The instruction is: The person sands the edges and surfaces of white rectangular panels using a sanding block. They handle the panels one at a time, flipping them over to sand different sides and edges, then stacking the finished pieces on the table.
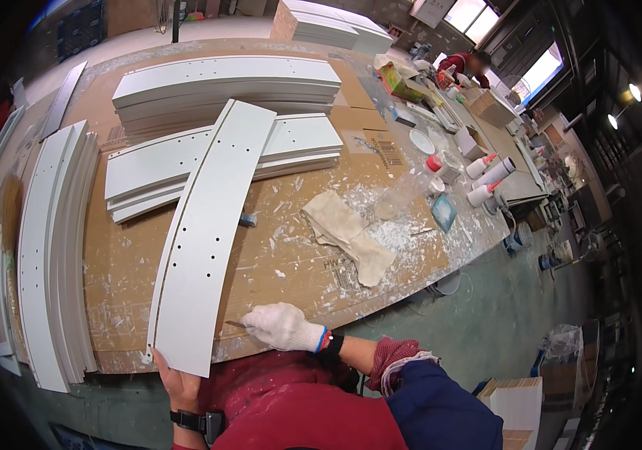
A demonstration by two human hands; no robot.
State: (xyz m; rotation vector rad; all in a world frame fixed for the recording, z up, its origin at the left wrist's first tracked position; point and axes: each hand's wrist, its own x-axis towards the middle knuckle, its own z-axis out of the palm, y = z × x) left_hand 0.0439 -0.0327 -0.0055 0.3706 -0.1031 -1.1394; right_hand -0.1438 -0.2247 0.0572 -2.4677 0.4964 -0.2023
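While I scan from nine o'clock, a stack of curved white panels [51, 255] lies along the bench edge. My left hand [178, 384], bare, fingers closed on its near end, steadies the long white drilled panel [208, 232] lying diagonally toward twelve. At five o'clock of it, my gloved right hand [282, 325] pinches a thin blade [235, 324] against the panel's edge; I judge the edge work barely begun. Further right lie a crumpled rag [347, 232], white shavings on the cardboard-covered bench [291, 262], then glue bottles [486, 176] in a workshop.

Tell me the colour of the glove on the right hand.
White, with a blue cuff edge, seen in the head view: right hand.
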